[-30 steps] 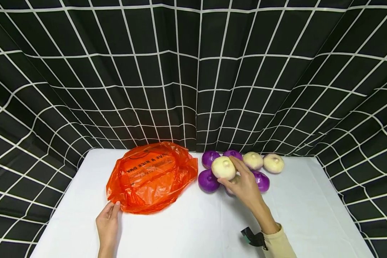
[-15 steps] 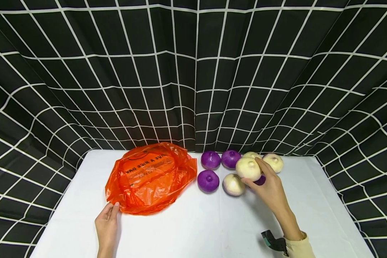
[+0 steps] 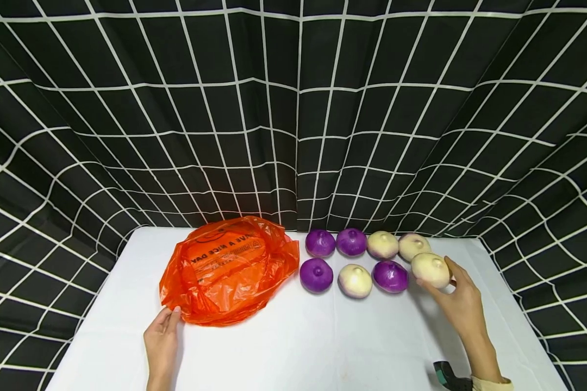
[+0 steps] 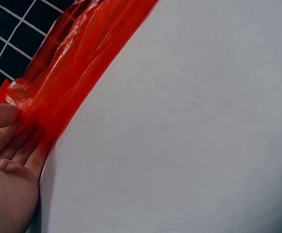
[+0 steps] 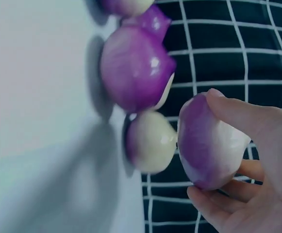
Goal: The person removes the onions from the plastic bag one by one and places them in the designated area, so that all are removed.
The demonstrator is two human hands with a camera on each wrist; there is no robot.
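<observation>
In the head view, my right hand [image 3: 462,304] grips a cream-and-purple onion [image 3: 429,270] by its sides. The right wrist view shows that onion [image 5: 213,143] raised off the white table, thumb on one side and fingers on the other. Its purple half faces the table, its cream end faces up. Close by it are a cream onion [image 3: 413,247] in the back row and a purple onion [image 3: 390,276] in the front row. On the left, my left hand [image 3: 162,342] pinches the near-left edge of a crumpled orange plastic bag [image 3: 230,298] with printed lettering.
More onions stand in two rows: purple onions [image 3: 320,243], [image 3: 351,242] and a cream onion [image 3: 382,245] behind, a purple onion [image 3: 316,275] and a cream onion [image 3: 355,281] in front. A black curtain with white grid lines [image 3: 293,136] surrounds the white table [image 3: 293,353].
My right hand has carried the cream-and-purple onion rightward, past the other onions to the front row's right end. My left hand still pinches the bag's edge in the same place.
</observation>
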